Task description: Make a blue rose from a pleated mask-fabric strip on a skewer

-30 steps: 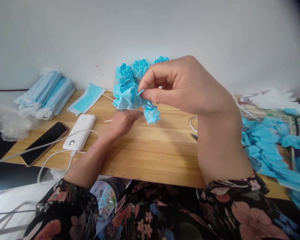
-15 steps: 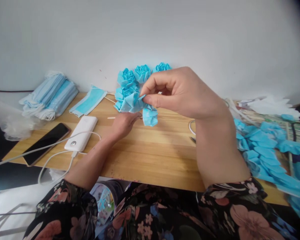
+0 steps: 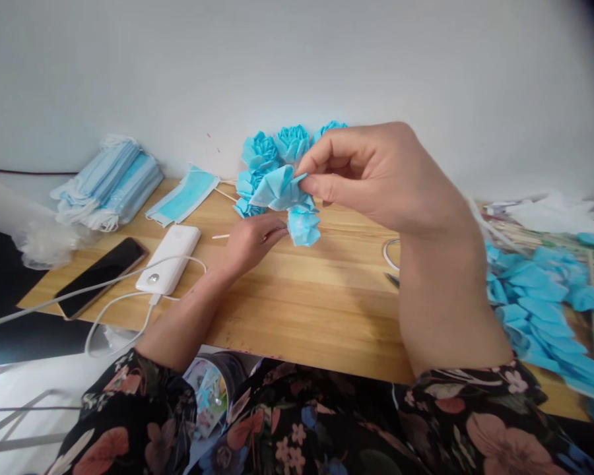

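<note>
My left hand [image 3: 254, 241] is closed over the wood, wrapped round a thin pale stick [image 3: 221, 236] whose end pokes out on its left. A small blue flower bud [image 3: 304, 227] of folded cloth sits just right of those fingers, at the other end of the stick. Higher up, my right hand [image 3: 371, 175] pinches the edge of a folded blue non-woven strip [image 3: 281, 189] between thumb and forefinger. The strip hangs above the bud; whether they join is hard to see. Behind it stand several finished blue cloth flowers [image 3: 260, 153], partly covered by the strip and my right hand.
On the left of the wooden table [image 3: 297, 310] lie stacked face masks [image 3: 111, 185], a single mask [image 3: 183, 194], a phone [image 3: 101, 277] and a cabled white power bank [image 3: 169, 259]. Blue pleated strips [image 3: 539, 290] heap at right. A dark pointed tool [image 3: 392, 280] lies near my right wrist.
The view has shifted, so most things appear further right. My right hand has lifted the blue strip slightly, and more of the bud below shows. Both hands keep their hold.
</note>
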Available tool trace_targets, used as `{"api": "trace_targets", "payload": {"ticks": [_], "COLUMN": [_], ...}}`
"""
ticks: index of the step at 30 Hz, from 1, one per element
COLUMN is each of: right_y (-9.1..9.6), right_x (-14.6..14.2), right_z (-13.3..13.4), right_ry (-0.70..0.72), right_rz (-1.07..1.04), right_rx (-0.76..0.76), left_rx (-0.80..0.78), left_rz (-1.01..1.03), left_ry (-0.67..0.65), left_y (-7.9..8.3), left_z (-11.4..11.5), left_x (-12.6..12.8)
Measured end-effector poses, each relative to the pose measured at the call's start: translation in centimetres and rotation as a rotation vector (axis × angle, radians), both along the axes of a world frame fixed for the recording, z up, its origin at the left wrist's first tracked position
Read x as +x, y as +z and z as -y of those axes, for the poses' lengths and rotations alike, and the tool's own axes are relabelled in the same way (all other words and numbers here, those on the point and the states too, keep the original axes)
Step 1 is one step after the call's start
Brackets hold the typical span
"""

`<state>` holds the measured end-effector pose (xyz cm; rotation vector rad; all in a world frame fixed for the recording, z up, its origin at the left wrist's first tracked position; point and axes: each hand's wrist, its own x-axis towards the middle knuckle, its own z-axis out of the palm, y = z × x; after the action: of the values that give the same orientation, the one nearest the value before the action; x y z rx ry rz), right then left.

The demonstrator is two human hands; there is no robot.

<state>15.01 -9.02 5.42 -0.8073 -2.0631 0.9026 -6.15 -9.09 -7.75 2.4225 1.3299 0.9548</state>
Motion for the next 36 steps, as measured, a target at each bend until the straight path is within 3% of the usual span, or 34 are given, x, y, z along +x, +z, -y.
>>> {"api": "trace_targets", "payload": {"ticks": [16, 26, 36], "right_y": [-0.51, -0.31, -0.83], "right_x": [-0.19, -0.05, 0.51], "right_z": [-0.56, -0.35, -0.87], "right_ry": [0.017, 0.066, 0.007], "right_rz": [0.032, 0.093, 0.080], "right_rx": [0.037, 0.040, 0.013], "left_rx": [-0.021, -0.148, -0.241], "left_rz": [-0.026, 0.131, 0.258], "left_ry": [0.099, 0.085, -0.007], "left_y": [0.13, -0.41, -0.06], "left_z": [0.01, -0.48, -0.10], "left_x": [-0.10, -0.30, 0.31]}}
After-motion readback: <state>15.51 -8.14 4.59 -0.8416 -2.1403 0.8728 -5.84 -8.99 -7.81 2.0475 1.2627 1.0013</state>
